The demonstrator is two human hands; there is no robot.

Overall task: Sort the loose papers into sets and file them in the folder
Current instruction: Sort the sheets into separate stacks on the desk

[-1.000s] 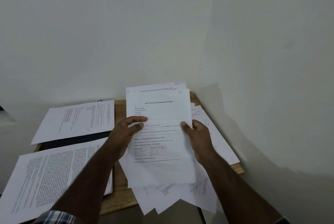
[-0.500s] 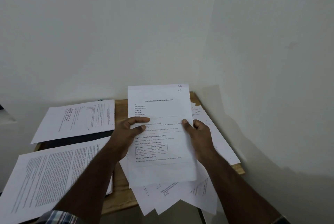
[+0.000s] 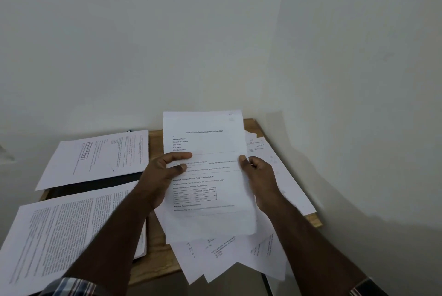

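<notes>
Both my hands hold a small stack of printed letter sheets (image 3: 208, 142) upright over the wooden table (image 3: 155, 142). My left hand (image 3: 165, 173) grips its left edge, thumb across the front. Gripping the right edge is my right hand (image 3: 257, 176), its thumb on the page. Under the held stack lies a fanned pile of loose papers (image 3: 227, 255) that overhangs the table's front edge. A black folder (image 3: 95, 184) lies at the left, mostly covered by paper.
A sheet with a small grid (image 3: 95, 157) lies at the back left on the folder. A densely printed set (image 3: 57, 238) lies at the front left. More loose sheets (image 3: 282, 176) spread to the right edge. White walls close in behind and to the right.
The held sheets have been squared up: the offset rear sheet is now flush behind the front one. The stack has risen slightly, and both hands keep their grip.
</notes>
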